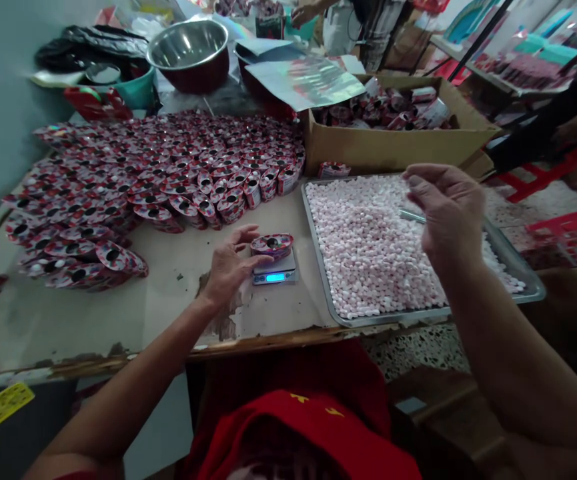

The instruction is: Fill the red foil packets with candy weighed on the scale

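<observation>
Left hand: the left hand [229, 265] lies on the table [118, 320] and its fingers touch the side of a small red pouch [271, 245], steadying it.
Pouch: it stands open on a little scale [275, 272] with a blue lit screen.
Right hand: the right hand [447, 210] is up in the air over the tray [528, 283], fingers pinched together; I cannot tell if something small is in them.
Tray: it is full of tiny pink and white candies [368, 247], just right of the scale.
Pouch pile: many open red pouches [158, 173] lie in rows on the table's left side.
Box: a cardboard box [393, 143] sits behind the tray.
Bowl: a metal bowl [189, 50] is at the back.
</observation>
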Tool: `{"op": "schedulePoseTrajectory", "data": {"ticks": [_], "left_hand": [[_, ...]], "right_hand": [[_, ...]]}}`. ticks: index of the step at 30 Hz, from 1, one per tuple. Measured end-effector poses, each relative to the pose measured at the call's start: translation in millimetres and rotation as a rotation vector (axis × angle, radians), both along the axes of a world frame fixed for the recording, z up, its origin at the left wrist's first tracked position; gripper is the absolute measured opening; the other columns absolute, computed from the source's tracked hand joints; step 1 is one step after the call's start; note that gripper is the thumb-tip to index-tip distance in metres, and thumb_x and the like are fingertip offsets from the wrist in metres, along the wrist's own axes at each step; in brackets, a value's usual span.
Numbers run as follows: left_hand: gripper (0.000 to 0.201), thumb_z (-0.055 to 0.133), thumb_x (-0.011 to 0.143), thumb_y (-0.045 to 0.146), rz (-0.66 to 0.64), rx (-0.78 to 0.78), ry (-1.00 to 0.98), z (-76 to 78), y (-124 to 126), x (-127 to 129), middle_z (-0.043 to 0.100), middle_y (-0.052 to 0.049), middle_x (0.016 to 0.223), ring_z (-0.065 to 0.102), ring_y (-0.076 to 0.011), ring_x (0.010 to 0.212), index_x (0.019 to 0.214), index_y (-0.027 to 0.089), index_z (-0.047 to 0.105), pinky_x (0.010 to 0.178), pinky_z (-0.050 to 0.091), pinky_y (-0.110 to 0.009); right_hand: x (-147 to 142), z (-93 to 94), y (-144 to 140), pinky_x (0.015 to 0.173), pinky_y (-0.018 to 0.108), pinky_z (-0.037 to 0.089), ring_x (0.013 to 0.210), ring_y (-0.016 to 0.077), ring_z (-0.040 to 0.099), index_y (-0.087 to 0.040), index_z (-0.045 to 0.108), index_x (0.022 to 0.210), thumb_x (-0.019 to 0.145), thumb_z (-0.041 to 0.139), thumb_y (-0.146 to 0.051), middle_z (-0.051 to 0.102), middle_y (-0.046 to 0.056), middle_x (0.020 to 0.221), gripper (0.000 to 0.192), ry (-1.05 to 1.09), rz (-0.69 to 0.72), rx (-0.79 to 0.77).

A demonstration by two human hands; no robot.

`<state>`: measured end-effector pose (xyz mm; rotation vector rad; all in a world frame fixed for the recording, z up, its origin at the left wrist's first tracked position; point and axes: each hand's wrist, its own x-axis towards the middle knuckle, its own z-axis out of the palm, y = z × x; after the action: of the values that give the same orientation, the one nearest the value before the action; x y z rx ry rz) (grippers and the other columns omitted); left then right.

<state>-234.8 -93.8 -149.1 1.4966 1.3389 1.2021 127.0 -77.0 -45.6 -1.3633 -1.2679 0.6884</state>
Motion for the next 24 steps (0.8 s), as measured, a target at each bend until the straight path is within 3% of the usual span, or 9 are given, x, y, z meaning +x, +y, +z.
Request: {"op": "schedulePoseTrajectory", "data": {"ticks": [2,4,7,11,14,18,24], "left_hand": [[0.062,0.098,0.07,0.042,0.019,0.084,0.089,8.5,-1.0,-12.1,0.079,-0.011,0.124,0.074,-0.0293,0.118,0.125,0.024,0.075,0.108,0.056,-0.051],[0.051,0.096,0.076,0.04,0.054,0.164,0.161,19.8,-1.5,-24.8,0.079,-0.01,0.125,0.074,-0.0276,0.117,0.12,0.024,0.076,0.108,0.056,-0.049],[0.034,0.09,0.082,0.035,0.106,0.242,0.223,35.4,-2.6,-39.1,0.081,-0.006,0.117,0.075,-0.0238,0.108,0.112,0.024,0.078,0.103,0.06,-0.045],[0.019,0.086,0.088,0.027,0.234,0.378,0.235,49.6,-6.8,-43.3,0.08,-0.001,0.106,0.074,-0.0216,0.099,0.105,0.027,0.078,0.099,0.062,-0.043],[0.022,0.085,0.091,0.026,0.298,0.457,0.317,56.8,-11.4,-40.1,0.079,0.001,0.11,0.072,-0.0228,0.103,0.11,0.031,0.076,0.103,0.061,-0.046],[0.032,0.087,0.09,0.029,0.288,0.489,0.401,60.2,-15.3,-36.7,0.075,-0.001,0.118,0.069,-0.0279,0.118,0.119,0.029,0.072,0.113,0.057,-0.051],[0.063,0.096,0.082,0.032,0.229,0.478,0.418,47.4,-12.2,-32.3,0.068,-0.005,0.132,0.064,-0.0317,0.127,0.135,0.03,0.061,0.116,0.051,-0.052]], "right_hand": [[-24.7,-13.5,-5.2,0.106,0.048,0.053,0.107,0.0271,0.069,-0.027,0.077,0.103,0.083,0.085,-0.035,0.077,0.007,0.109,0.022,0.164,0.015,-0.098],[-49.6,-25.1,-7.0,0.096,0.043,0.057,0.093,0.0222,0.071,-0.025,0.077,0.098,0.078,0.087,-0.033,0.075,0.004,0.094,0.023,0.262,0.033,-0.203],[-72.9,-29.1,-2.5,0.092,0.038,0.058,0.094,0.0192,0.073,-0.028,0.073,0.104,0.083,0.082,-0.032,0.075,0.001,0.094,0.023,0.311,0.043,-0.181],[-84.7,-20.1,8.2,0.088,0.037,0.058,0.095,0.0199,0.073,-0.029,0.07,0.106,0.087,0.077,-0.034,0.075,0.002,0.094,0.02,0.238,0.135,-0.219],[-90.8,-20.5,11.9,0.086,0.037,0.058,0.089,0.0191,0.072,-0.027,0.07,0.102,0.084,0.078,-0.031,0.073,0.002,0.088,0.019,0.27,0.162,-0.308],[-93.0,-30.1,14.6,0.084,0.037,0.059,0.091,0.0205,0.073,-0.03,0.068,0.105,0.081,0.079,-0.03,0.073,0.001,0.089,0.026,0.294,0.151,-0.321],[-88.0,-35.6,20.1,0.084,0.038,0.062,0.098,0.023,0.073,-0.031,0.063,0.107,0.079,0.079,-0.035,0.076,0.004,0.103,0.033,0.338,0.099,-0.389]]}}
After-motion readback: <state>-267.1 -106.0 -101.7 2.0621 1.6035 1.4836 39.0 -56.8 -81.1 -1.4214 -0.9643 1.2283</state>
